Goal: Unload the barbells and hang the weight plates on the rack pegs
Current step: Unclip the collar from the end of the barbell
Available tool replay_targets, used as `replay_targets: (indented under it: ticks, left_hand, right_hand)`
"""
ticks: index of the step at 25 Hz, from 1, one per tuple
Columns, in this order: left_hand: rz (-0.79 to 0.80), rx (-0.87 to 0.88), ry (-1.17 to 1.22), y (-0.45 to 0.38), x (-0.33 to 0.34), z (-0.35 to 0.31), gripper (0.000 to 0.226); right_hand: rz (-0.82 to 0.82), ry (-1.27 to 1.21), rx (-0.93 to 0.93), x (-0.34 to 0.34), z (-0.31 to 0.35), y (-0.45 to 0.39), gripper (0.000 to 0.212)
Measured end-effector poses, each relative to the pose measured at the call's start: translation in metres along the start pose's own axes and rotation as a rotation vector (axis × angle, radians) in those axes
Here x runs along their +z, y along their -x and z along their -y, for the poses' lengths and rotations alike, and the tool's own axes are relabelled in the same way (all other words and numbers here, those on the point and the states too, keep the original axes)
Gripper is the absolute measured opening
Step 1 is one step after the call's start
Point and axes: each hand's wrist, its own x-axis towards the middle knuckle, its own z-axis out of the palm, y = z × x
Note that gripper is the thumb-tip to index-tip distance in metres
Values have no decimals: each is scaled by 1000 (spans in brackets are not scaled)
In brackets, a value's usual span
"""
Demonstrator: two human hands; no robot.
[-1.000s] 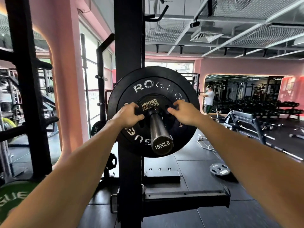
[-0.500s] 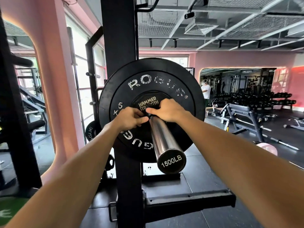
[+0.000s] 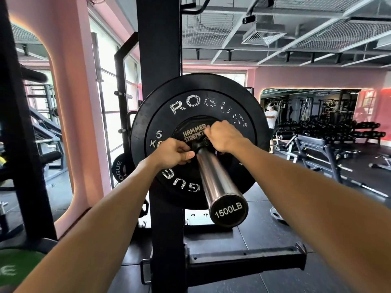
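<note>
A barbell sleeve (image 3: 215,178) with a "1500LB" end cap points at me. On it sits a large black Rogue 5 kg bumper plate (image 3: 190,102), with a small black Hammer Strength plate (image 3: 189,132) in front of that. A black collar (image 3: 200,145) rings the sleeve against the small plate. My left hand (image 3: 171,154) pinches the collar from the left with curled fingers and thumb. From above right, my right hand (image 3: 224,137) curls over the collar and hides the small plate's right half.
The black rack upright (image 3: 159,49) stands just behind the plates, with a horizontal arm (image 3: 245,261) low at the front. A small Rogue plate (image 3: 118,170) hangs at left, and a green plate (image 3: 12,269) lies bottom left. Benches (image 3: 313,144) and a person (image 3: 270,117) are at right.
Both hands moved inward from the small plate's sides to the hub and closed on the collar. My view came closer to the sleeve.
</note>
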Motion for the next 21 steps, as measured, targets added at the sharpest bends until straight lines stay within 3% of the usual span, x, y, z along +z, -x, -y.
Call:
replay_targets:
  ticks: [3,8,21]
  left_hand:
    - [-34,-22,33,0,4,-1,7]
    - [-57,-28,67,15,8,-8,9]
    - [-106,11,92,141,26,-74,20]
  right_hand:
    - [21,-205,129,5,-9,-1,38]
    - [96,-533,222,11,-26,15,31]
    - [88,-698,195,-33,-13,136,26]
